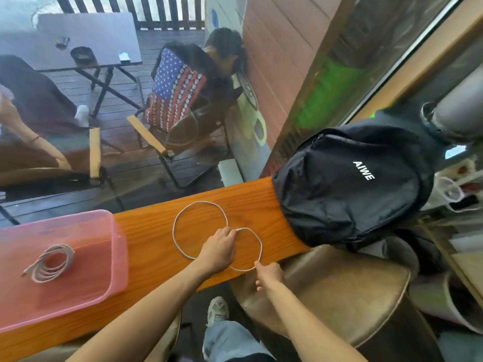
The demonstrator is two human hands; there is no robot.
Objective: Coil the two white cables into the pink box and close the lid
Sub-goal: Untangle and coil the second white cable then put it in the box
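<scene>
pink box (119, 246), translucent plastic, cut off at left, holds one coiled white cable (52, 262). left hand (219, 250) and right hand (269, 275) each pinch the second cable (183, 212), two thin loops on the glossy wooden bench (151, 236); its ends are hidden.

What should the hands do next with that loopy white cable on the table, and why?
Probably lay another loop on top. The second white cable lies in two wide loops on the wooden counter, pinched by the left hand and right hand. It looks too spread out for the pink box, where one coiled cable already sits.
</scene>
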